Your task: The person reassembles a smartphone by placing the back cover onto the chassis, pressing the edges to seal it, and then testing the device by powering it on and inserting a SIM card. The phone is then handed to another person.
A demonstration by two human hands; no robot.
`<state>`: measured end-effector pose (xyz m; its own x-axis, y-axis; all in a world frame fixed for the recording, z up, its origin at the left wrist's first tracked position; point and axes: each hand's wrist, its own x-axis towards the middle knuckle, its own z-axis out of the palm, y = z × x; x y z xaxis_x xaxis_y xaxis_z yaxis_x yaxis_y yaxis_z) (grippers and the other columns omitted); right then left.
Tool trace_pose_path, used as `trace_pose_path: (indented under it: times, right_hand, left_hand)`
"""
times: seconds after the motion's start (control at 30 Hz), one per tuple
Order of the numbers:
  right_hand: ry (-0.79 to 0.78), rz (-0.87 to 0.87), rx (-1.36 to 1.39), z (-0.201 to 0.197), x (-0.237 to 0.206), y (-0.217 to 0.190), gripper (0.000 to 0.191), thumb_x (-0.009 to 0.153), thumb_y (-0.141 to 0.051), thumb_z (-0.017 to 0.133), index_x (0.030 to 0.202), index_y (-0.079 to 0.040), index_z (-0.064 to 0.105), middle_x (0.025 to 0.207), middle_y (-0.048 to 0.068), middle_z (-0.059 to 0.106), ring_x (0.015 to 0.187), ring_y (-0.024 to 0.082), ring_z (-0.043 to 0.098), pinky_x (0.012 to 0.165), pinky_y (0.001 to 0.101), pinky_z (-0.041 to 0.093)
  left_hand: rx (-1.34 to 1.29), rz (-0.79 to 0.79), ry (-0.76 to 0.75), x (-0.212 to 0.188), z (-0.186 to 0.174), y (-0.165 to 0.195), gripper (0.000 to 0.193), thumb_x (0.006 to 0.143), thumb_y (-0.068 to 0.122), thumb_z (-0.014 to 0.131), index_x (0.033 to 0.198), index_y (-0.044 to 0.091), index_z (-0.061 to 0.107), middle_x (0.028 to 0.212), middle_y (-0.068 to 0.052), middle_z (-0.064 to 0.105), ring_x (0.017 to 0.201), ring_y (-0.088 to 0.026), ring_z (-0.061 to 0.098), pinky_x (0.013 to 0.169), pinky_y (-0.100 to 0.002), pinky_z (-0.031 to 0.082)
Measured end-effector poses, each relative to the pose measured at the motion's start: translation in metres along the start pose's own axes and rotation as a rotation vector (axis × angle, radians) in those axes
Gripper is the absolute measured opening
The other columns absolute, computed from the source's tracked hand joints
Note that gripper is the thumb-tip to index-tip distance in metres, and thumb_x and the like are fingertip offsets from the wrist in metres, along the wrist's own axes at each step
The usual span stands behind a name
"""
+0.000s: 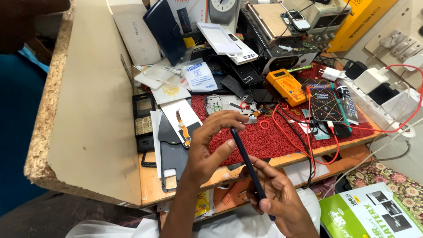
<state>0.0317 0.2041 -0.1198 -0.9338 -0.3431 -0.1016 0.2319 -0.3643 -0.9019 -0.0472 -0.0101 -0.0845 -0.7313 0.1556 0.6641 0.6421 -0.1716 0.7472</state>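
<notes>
Edge-on, thin dark phone, held tilted between both hands.

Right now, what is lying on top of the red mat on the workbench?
On the red mat lie a yellow multimeter, red and black wires, an opened phone frame and a dark packet. The left hand covers the mat's near corner.

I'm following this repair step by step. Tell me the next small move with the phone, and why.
Probably run the left hand thumb along the dark phone edge to part it: the right hand props it edge-up, left fingertips pinch its top, above the red mat.
</notes>
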Motion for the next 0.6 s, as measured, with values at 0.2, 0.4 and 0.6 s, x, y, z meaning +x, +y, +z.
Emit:
trace_pose_path:
  times: [0.2,0.4,0.6]
  right_hand:
    - [-0.104,-0.004,0.056,0.0,-0.003,-0.001,0.113,0.07,-0.031,0.092,0.158,0.01,0.034,0.135,0.014,0.056,0.079,0.011,0.053,0.065,0.0251,0.043]
    - [-0.1,0.024,0.01,-0.003,-0.003,0.001,0.115,0.067,-0.03,0.092,0.156,0.008,0.032,0.137,0.013,0.056,0.084,0.013,0.058,0.071,0.0263,0.048]
    - [-0.128,0.032,-0.024,-0.01,-0.007,0.003,0.118,0.068,-0.027,0.092,0.16,0.007,0.026,0.144,0.018,0.051,0.111,0.021,0.059,0.092,0.033,0.049]
  left_hand:
    - [-0.311,-0.028,-0.141,-0.003,-0.006,-0.013,0.023,0.091,0.024,0.069,0.109,0.009,0.068,0.125,-0.013,0.073,0.137,-0.03,0.058,0.129,-0.05,0.039]
    - [-0.425,-0.064,-0.31,0.002,-0.02,-0.018,0.027,0.081,0.016,0.083,0.103,0.008,0.069,0.116,-0.012,0.073,0.124,-0.027,0.065,0.119,-0.046,0.046]
    - [-0.482,-0.104,-0.367,0.001,-0.02,-0.017,0.022,0.08,0.01,0.086,0.094,0.006,0.069,0.101,-0.01,0.073,0.11,-0.024,0.067,0.106,-0.042,0.052]
